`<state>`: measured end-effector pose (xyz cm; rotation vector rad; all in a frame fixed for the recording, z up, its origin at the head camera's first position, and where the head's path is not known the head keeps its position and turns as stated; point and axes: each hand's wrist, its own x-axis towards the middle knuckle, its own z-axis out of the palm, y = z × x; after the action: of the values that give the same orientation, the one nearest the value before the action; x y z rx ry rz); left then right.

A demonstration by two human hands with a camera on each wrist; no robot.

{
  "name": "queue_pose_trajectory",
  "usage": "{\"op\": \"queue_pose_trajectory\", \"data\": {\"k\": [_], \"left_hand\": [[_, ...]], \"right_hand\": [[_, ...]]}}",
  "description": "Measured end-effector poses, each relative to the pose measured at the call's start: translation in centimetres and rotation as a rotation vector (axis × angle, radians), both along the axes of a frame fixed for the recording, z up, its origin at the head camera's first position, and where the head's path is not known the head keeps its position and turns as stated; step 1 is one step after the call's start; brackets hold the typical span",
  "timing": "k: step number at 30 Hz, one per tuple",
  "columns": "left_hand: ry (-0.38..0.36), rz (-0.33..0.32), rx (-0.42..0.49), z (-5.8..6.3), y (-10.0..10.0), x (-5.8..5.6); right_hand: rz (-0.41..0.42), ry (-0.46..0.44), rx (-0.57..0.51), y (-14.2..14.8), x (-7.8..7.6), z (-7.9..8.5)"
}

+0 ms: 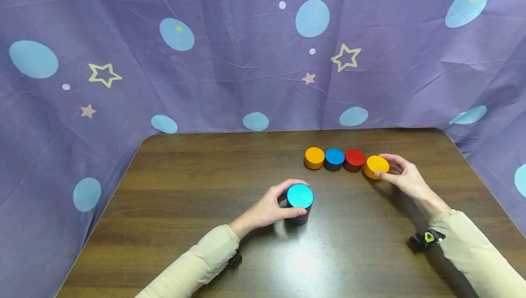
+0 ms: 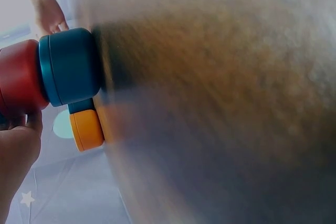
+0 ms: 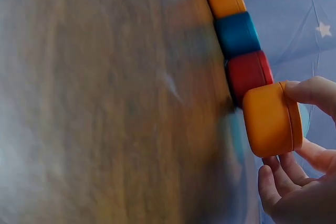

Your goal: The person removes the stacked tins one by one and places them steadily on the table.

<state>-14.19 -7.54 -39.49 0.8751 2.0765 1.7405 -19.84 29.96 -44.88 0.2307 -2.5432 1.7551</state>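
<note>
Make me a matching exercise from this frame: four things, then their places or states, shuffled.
Things:
1. Left hand
2. Right hand
3. Farthest short blue cylinder
4. Purple cloth with stars

Places or states:
A. Between the leftmost short orange cylinder and short red cylinder
B. Behind the brown wooden table
C. Holding the rightmost short orange cylinder
D. Gripping a blue-and-red cylinder stack

Pairs: 1-D, 2-C, 3-A, 4-B

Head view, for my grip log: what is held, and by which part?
Left hand grips the stack by its sides, at its red can; right hand pinches the rightmost orange can by its sides.
</note>
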Motion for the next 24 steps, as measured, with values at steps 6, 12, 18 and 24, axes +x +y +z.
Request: {"op": "queue_pose_trajectory", "data": {"k": [6, 12, 18, 24], "left_hand": [[-0.005, -0.007, -0.001, 0.2, 0.0, 0.0], [-0.007, -0.005, 0.005, 0.2, 0.1, 0.0], [0.025, -0.01, 0.03, -0.1, 0.2, -0.1], [0.029, -0.008, 0.026, -0.2, 0.2, -0.1]], "right_hand": [[-0.001, -0.012, 0.03, 0.5, -0.9, -0.5], [-0.01, -0.038, 0.037, 0.8, -1.5, -0.6], [0.003, -0.063, 0.031, 0.9, -1.8, -0.5], [0.014, -0.069, 0.005, 0.9, -1.9, -0.5]]}}
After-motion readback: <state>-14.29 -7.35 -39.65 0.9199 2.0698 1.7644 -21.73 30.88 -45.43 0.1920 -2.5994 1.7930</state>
